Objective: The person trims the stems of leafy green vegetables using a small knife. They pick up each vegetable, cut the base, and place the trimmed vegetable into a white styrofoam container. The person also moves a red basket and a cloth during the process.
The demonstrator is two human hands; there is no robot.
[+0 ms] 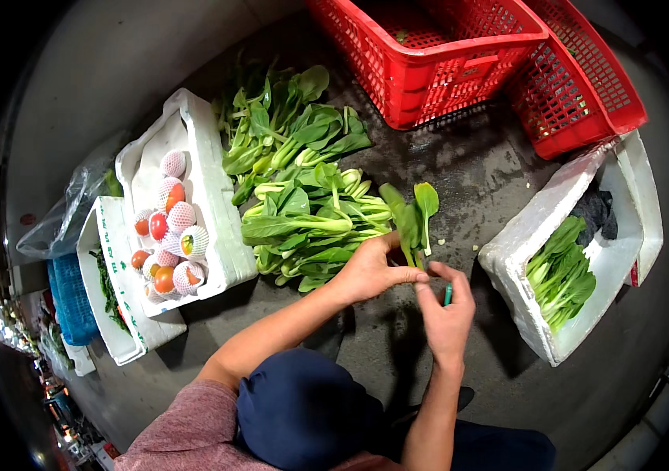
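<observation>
My left hand pinches the base of a small bunch of leafy greens whose leaves point away from me. At its stem end is my right hand, thumb and forefinger close to the base, with a thin green-handled tool held among the fingers; its blade cannot be seen. Left of the hands a large heap of bok choy lies on the dark floor. On the right, a white foam box holds more greens and a dark cloth.
Two red plastic crates stand at the far side. A foam box of tomatoes in foam nets is at left, beside another foam box, a blue basket and a clear plastic bag. Small scraps lie on the floor.
</observation>
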